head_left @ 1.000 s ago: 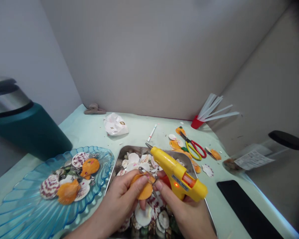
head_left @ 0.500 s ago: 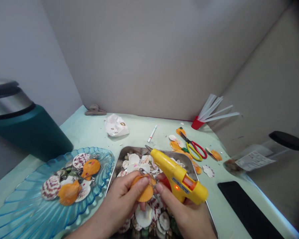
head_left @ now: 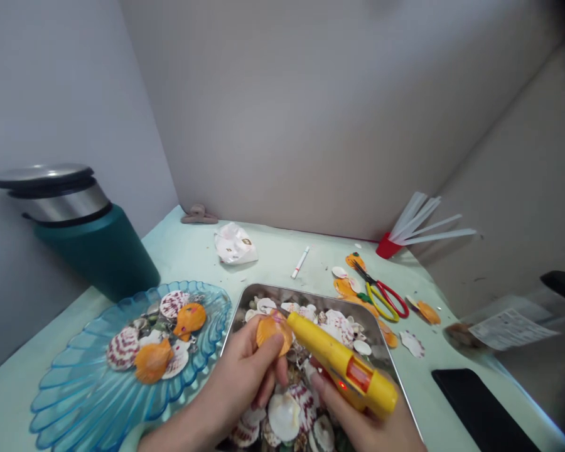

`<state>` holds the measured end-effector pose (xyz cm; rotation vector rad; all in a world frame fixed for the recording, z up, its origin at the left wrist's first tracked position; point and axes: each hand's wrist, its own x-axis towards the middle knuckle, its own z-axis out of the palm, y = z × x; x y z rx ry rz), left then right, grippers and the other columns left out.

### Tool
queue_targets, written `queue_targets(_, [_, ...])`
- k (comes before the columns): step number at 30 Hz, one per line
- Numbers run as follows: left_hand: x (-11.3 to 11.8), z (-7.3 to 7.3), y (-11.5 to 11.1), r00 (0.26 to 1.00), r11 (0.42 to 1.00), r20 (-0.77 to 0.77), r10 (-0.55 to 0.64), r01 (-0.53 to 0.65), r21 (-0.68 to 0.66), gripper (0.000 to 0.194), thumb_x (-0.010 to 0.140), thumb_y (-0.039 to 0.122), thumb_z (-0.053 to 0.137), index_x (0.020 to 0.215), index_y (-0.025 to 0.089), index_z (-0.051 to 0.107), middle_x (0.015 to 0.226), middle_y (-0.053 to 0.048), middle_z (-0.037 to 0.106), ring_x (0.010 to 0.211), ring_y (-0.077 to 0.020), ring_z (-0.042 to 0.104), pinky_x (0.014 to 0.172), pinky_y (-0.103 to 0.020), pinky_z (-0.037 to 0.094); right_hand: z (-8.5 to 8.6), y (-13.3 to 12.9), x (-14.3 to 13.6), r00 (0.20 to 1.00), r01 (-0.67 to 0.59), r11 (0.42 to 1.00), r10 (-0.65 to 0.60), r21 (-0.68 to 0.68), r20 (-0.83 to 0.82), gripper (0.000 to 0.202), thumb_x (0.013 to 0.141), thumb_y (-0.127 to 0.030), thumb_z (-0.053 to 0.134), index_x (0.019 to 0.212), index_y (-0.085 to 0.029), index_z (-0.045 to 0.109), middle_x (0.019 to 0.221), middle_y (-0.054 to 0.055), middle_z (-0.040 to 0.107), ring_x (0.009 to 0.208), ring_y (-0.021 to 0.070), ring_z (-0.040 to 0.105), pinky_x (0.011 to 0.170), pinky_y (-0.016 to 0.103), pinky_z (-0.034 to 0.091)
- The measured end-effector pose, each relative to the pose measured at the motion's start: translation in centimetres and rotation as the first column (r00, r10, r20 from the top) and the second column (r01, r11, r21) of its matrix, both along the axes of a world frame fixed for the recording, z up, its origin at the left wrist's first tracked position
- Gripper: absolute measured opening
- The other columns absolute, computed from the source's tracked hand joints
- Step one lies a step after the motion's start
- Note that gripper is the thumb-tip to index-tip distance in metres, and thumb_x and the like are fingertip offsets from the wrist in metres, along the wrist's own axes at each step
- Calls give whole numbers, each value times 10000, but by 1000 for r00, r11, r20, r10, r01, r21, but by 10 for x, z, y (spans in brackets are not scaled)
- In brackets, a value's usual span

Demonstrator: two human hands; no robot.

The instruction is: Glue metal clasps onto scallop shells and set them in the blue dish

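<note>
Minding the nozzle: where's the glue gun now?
Head view, low, right of centre: the glue gun is in the right hand over the metal tray, nozzle near the orange shell in the left hand.

Glue gun [head_left: 317, 339]: smooth yellow plastic, faintly glossy
Held shell [head_left: 268, 328]: ribbed, dull orange
Tray [head_left: 329, 301]: shiny metal
Dish [head_left: 98, 402]: glossy, fluted, translucent blue
Flask [head_left: 110, 257]: matt teal body, metal collar [head_left: 75, 204]
Wrapper [head_left: 235, 243]: crumpled, papery
Sticks [head_left: 417, 218]: smooth translucent plastic
Cup [head_left: 387, 246]: red plastic

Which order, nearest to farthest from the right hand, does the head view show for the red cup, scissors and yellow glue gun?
1. Yellow glue gun: in the right hand.
2. Scissors: forward, rightward.
3. Red cup: back right.
</note>
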<state>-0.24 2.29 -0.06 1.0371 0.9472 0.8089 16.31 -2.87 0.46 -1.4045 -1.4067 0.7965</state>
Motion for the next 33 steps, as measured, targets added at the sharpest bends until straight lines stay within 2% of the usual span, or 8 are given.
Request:
queue_targets(4, [0,0,0,999,1000,-18,30,-30,7,252,879,435,494,842,194,428,491,74,551,263,-7,287,291,-127,131,-5,1,2,988,-122,990,114,70,104,112,784,-301,624,744,-210,676,636,-1,690,533,162,639,534,206,528])
queue_targets(8, [0,2,-2,999,999,-36,34,-33,30,285,862,458,516,778,200,429,460,88,501,286,-11,261,302,-124,156,-8,3,1,975,-175,982,163,68,153,114,814,-289,588,779,-206,659,652,-7,672,573,156,636,566,198,523])
queue_targets(16, [0,5,-4,996,998,-69,60,-58,34,285,854,448,528,742,201,442,434,87,469,319,-29,263,328,-141,169,-10,1,3,978,-158,985,145,73,150,101,809,-287,601,768,-205,642,595,-20,620,578,160,640,536,186,502])
queue_targets(22, [-1,4,-4,995,997,-83,57,-52,53,270,877,422,510,740,198,444,447,89,461,347,-31,274,345,-141,165,-8,0,3,979,-166,982,153,88,134,76,814,-260,591,800,-217,653,625,-22,641,569,151,637,528,184,495])
queue_targets(27, [0,6,-4,993,998,-107,54,-49,47,259,881,413,507,749,199,446,445,89,465,352,-35,274,353,-153,159,-7,0,2,984,-142,988,133,69,120,110,814,-283,594,748,-205,633,584,-17,599,615,172,652,580,196,523])
queue_targets(33, [-1,4,-5,993,997,-108,54,-47,64,250,889,403,500,757,195,458,450,86,463,375,-44,290,377,-160,180,-7,0,4,983,-137,988,127,69,131,130,818,-292,590,739,-194,623,581,-11,578,564,156,612,590,205,540])
